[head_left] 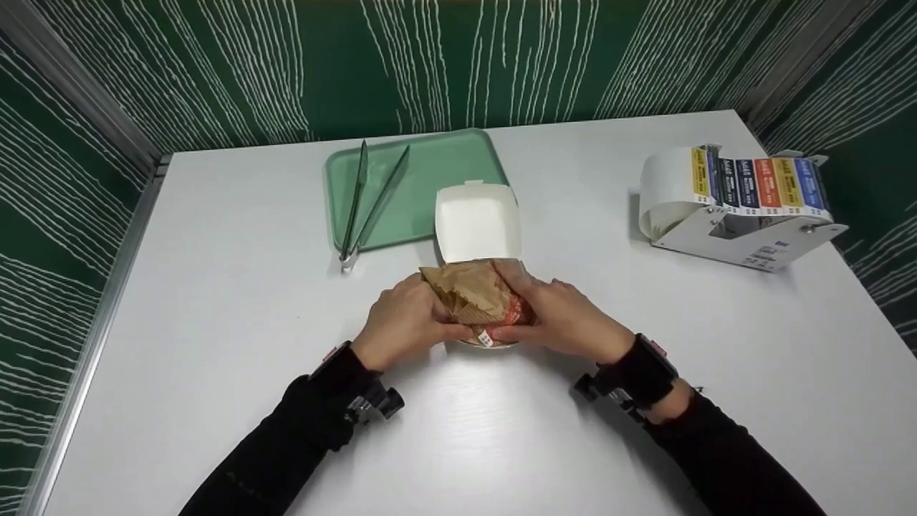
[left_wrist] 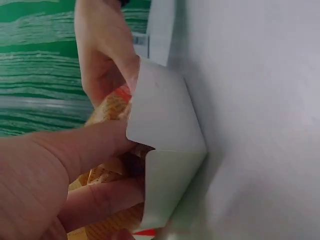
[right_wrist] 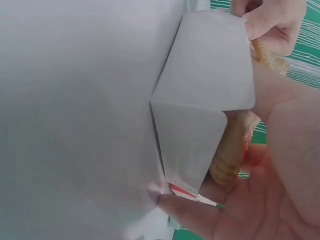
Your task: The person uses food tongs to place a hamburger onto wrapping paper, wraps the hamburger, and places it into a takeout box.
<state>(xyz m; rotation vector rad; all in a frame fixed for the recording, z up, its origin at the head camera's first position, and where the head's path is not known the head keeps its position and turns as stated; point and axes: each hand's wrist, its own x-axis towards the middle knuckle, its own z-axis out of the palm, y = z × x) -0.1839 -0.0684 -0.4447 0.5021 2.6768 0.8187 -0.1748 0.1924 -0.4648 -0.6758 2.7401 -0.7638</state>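
Note:
A brown paper-wrapped bundle point(head_left: 469, 290) with red print and a small white label sits low in a white clamshell box point(head_left: 478, 223), whose lid stands open at the back. My left hand point(head_left: 405, 315) grips the bundle's left side, its thumb along the front. From the right, my right hand point(head_left: 569, 319) holds the other side, thumb also at the front. In the left wrist view, fingers reach inside the box wall point(left_wrist: 162, 107) against the crinkled paper. The right wrist view has the box wall point(right_wrist: 202, 60) on the table, with right-hand fingers point(right_wrist: 190, 210) around its corner.
Behind and to the left lies a green tray point(head_left: 458, 154), with metal tongs point(head_left: 380, 204) across it, their joined end past its near edge. A white label dispenser point(head_left: 752, 236) with several coloured label rolls stands at the right of the white table point(head_left: 215, 322). Green walls enclose the far side.

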